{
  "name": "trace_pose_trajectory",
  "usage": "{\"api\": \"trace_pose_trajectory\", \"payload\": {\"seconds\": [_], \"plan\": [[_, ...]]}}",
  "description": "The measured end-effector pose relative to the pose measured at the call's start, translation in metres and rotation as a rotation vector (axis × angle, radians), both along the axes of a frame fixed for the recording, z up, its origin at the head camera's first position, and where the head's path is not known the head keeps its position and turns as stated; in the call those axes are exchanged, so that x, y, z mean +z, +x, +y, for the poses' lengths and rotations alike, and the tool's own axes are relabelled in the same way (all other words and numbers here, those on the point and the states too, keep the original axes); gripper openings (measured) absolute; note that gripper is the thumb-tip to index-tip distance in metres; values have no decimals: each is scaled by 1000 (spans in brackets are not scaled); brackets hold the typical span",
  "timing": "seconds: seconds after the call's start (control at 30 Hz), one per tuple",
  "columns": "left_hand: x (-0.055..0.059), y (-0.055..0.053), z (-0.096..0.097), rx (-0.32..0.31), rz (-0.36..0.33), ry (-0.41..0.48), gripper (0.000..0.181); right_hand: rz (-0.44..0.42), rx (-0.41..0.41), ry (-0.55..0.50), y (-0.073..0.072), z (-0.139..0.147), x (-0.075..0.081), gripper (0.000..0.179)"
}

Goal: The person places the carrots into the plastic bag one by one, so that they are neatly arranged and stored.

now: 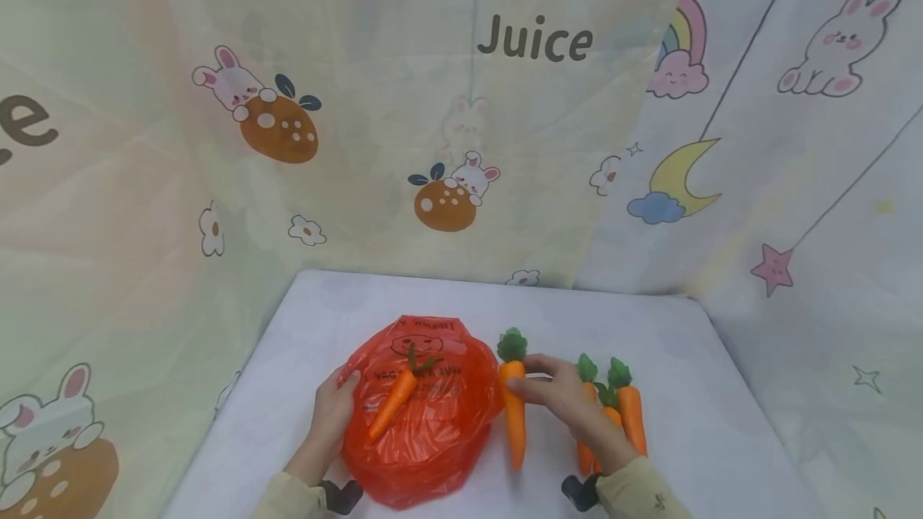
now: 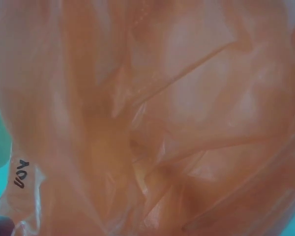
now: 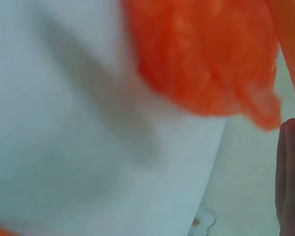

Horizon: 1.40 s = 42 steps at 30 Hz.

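In the head view a red plastic bag (image 1: 425,467) with dark printing lies spread on the table. On its left edge my left hand (image 1: 332,415) grips the plastic, thumb on top. An orange carrot (image 1: 395,405) with thin green leaves rests slanted within the bag's outline. Just right of the bag, my right hand (image 1: 558,392) pinches a second carrot (image 1: 515,423), leafy top pointing away and tip toward me. That carrot (image 3: 291,44) and my fingers (image 3: 290,172) show at the right wrist view's edge. Orange-tinted plastic of the bag (image 2: 187,98) fills most of the left wrist view.
Several more carrots (image 1: 631,415) with green tops lie together on the white table (image 1: 692,359), partly behind my right forearm. Printed cloth (image 1: 375,142) with rabbits and flowers hangs behind and beside the table. Dark wrist cameras (image 1: 580,492) sit near both sleeves.
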<state>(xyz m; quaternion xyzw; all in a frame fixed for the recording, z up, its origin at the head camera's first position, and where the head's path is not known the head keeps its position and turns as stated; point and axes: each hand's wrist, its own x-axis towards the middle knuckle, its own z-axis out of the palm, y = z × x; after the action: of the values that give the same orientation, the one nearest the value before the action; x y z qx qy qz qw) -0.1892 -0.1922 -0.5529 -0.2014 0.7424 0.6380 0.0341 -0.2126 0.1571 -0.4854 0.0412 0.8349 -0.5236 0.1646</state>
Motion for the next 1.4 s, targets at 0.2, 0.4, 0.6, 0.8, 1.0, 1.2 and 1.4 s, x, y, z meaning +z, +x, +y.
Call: {"api": "trace_pose_trajectory", "payload": {"seconds": [0.2, 0.4, 0.6, 0.8, 1.0, 1.2, 1.4], "plan": [[-1, 0, 0, 0, 3, -5, 59, 20, 124, -241, -6, -32, 10, 59], [0, 0, 0, 0, -2, -5, 60, -11, 183, -382, -14, -63, 14, 60], [-2, 0, -1, 4, 2, 5, 60, -14, 141, -449, -21, -93, 11, 62], [-4, 0, -3, 0, 13, 12, 61, -24, 36, -432, -25, -113, -2, 64], [-3, 2, -3, -2, 24, 8, 58, -41, -58, -349, -27, -125, -18, 61], [-4, 1, -2, -8, 26, 14, 60, -23, -85, -302, -26, -133, -35, 57], [-6, -1, 0, -1, 15, 12, 58, -12, -90, -202, -27, -138, -54, 48]]}}
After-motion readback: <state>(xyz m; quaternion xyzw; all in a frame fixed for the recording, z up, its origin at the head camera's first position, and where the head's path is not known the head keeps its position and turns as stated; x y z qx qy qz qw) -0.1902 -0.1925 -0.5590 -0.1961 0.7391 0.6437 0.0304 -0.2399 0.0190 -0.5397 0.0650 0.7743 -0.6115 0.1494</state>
